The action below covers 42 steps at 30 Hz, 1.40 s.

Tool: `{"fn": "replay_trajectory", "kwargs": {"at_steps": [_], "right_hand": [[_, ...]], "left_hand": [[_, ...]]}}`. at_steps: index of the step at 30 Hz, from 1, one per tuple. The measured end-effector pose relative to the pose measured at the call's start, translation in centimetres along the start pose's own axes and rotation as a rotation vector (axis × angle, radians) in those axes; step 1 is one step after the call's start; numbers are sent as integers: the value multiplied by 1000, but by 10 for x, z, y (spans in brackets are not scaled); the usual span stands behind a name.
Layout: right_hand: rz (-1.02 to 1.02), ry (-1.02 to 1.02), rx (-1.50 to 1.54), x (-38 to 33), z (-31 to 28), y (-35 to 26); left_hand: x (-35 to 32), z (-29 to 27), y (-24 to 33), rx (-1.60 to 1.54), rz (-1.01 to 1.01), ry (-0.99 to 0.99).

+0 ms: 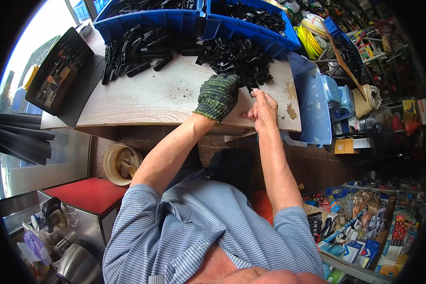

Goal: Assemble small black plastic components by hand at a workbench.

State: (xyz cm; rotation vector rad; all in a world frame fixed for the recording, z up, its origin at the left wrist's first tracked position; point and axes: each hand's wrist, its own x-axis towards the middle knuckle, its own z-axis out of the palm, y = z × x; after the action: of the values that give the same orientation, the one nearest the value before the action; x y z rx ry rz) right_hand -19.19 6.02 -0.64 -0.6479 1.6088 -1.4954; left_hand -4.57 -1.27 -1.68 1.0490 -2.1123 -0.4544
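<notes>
While the far left is washed out by glare, a dark screen [59,78] can be made out on the desk [142,102]; its display is too small to be read. Next, long black parts [137,45] are heaped in front of the left blue bin [151,22], which is cropped at the top; single pieces are hard to separate. Left hand [217,94] is covered by a green-black knit glove [213,105]; fingers are curled in, tips hidden, so whether anything is held can't be determined. Small black parts [236,57] are piled just beyond, below the right blue bin [246,36], also cropped. Right hand [264,111] is bare: fingers are partly curled, foremost tip placed at a small black piece [250,88]; whether it's gripped can't be confirmed. Farther right, a pale blue tub [315,116] is seen beside the desk.
</notes>
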Motion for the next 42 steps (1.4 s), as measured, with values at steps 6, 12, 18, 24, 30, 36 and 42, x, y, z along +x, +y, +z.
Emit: {"fn": "replay_trajectory", "kwargs": {"at_steps": [6, 12, 18, 24, 30, 36, 42], "right_hand": [[-9, -17, -79, -2, 17, -4], [-18, -85, -85, -3, 18, -5], [-70, -38, -88, 2, 17, 2], [-110, 69, -38, 0, 25, 0], [-94, 73, -37, -5, 28, -6], [-169, 36, -96, 6, 21, 10], [-163, -23, -137, 8, 19, 16]], "left_hand": [[-4, -3, -12, -264, 25, 111], [-5, 2, -10, -462, 11, 77], [-3, -3, -1, -194, 4, 42], [-5, -1, -6, -302, -87, 162], [-3, -15, 9, -82, 12, 71], [-4, -11, 11, -82, 43, 52], [-5, -2, -3, -214, -4, 127]]}}
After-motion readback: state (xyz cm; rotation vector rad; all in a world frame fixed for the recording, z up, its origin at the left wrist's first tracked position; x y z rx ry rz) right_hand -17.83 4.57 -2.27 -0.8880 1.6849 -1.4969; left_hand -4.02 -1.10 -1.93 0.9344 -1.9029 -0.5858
